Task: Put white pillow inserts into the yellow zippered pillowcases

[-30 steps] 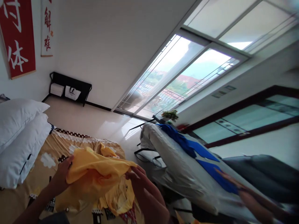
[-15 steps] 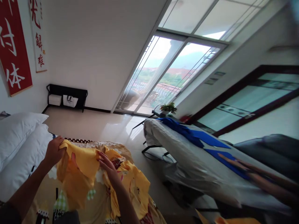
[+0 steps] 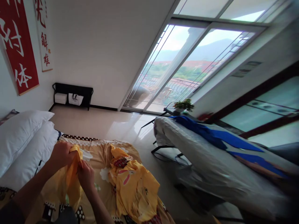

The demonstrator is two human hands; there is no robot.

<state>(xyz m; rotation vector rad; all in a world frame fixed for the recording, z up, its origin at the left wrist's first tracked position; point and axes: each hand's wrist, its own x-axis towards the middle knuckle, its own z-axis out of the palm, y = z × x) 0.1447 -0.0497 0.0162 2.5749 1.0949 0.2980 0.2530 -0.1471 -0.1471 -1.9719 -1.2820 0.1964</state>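
Observation:
Both my hands grip a yellow cloth garment, which hangs down bunched between them above the bed. My left hand is closed on its upper left edge. Fingers pinched, my right hand holds the garment close beside the left. What kind of garment it is cannot be made out. To the right of my right arm lies a crumpled yellow shirt with a pink rabbit-ear print, red plaid cloth around it. A brown and beige patterned bedspread is under everything.
White pillows lie at the left end of the bed. Across a strip of tiled floor stands a plastic-covered ironing board with blue cloth; another person's arm reaches over it, blurred. A black bench stands by the wall.
My right hand has moved left toward my left hand, so the garment, spread wide before, is now gathered between them. The view has shifted slightly right.

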